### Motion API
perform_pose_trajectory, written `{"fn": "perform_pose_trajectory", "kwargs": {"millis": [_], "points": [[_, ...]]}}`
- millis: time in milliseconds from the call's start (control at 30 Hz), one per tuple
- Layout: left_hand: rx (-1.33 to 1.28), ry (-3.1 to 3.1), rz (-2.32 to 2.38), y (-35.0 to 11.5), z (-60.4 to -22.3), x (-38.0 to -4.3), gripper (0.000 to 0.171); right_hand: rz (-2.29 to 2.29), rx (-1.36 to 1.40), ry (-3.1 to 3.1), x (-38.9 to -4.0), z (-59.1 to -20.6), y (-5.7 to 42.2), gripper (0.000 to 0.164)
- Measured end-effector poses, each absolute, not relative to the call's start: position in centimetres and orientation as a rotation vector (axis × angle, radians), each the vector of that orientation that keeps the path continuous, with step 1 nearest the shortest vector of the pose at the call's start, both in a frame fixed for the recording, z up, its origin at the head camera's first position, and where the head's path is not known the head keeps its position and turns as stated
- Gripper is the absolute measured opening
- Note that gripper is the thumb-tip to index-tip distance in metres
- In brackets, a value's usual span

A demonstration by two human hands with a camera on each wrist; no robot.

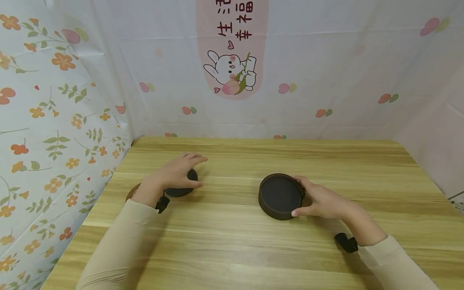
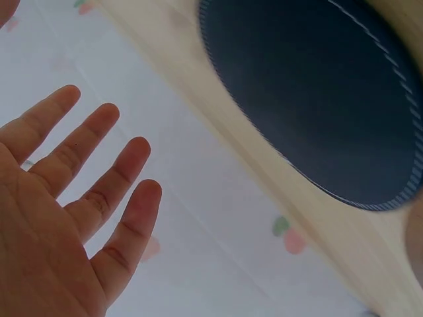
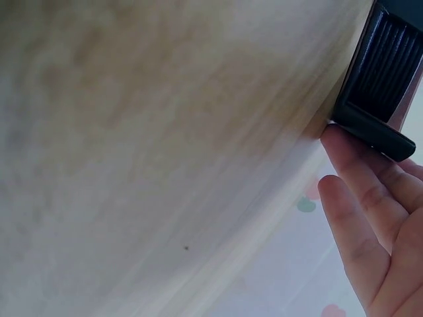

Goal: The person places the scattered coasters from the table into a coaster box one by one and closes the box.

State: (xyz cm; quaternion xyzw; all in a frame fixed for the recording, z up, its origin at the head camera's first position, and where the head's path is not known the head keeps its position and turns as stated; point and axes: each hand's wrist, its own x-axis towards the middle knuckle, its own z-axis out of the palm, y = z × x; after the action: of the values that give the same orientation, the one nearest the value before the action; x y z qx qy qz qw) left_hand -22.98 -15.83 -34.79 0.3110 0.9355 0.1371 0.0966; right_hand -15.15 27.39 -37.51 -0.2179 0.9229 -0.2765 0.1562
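The round holder (image 1: 272,212) is right at the person's right hand (image 1: 322,201), which grips its right side, thumb at the near edge and fingers at the far one. Well to the left of the holder I see the left hand (image 1: 174,175), fingers spread, over a black disc (image 1: 179,192) and apart from it. Farther left of the holder, a brown disc (image 1: 132,192) shows, partly hidden by the left wrist.

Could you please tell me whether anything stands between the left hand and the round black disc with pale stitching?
Nothing visible stands between the left hand and the black disc; a partly hidden brown round-edged object shows farther left, not between them.
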Motion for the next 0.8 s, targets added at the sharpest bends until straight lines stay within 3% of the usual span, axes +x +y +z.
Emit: {"fn": "perform_pose_trajectory", "kwargs": {"millis": [800], "points": [[0.690, 2.716, 0.333, -20.5, -36.8, -23.8, 0.093, -0.806, -0.617, 2.632, -15.2, -37.7, 27.5, 0.111]]}}
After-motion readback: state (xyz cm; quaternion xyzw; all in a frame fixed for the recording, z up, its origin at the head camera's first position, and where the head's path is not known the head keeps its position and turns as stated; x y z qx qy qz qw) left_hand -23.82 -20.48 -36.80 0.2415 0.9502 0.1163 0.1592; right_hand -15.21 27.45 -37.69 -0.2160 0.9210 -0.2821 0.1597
